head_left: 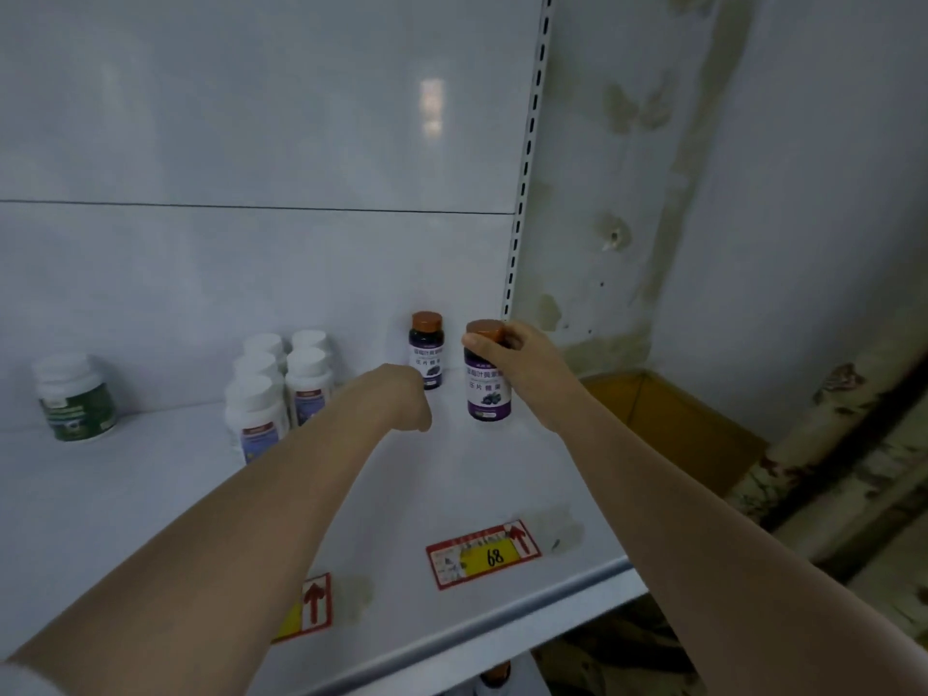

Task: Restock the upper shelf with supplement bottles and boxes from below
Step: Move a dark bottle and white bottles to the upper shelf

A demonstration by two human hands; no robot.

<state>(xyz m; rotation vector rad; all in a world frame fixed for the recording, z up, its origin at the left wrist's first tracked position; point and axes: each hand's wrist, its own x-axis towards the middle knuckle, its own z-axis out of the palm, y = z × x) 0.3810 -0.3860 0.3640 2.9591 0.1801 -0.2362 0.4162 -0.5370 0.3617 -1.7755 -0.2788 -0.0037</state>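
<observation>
On the white upper shelf [452, 494] my right hand [517, 354] grips the brown cap of a purple-labelled supplement bottle [486, 389], which stands upright near the shelf's right end. A second, identical purple bottle [427, 351] stands behind it against the back panel. My left hand [401, 399] reaches in just left of the held bottle, fingers curled down, with nothing visible in it. Several white-capped white bottles [281, 389] stand in a cluster to the left. A green-labelled jar [75, 399] sits at the far left.
Two red-and-yellow price tags [482, 555] [309, 607] lie near the shelf's front edge. A slotted upright [525, 168] bounds the shelf on the right. An open cardboard box [678, 424] lies beyond it by the stained wall. Another bottle cap [494, 675] shows below the shelf.
</observation>
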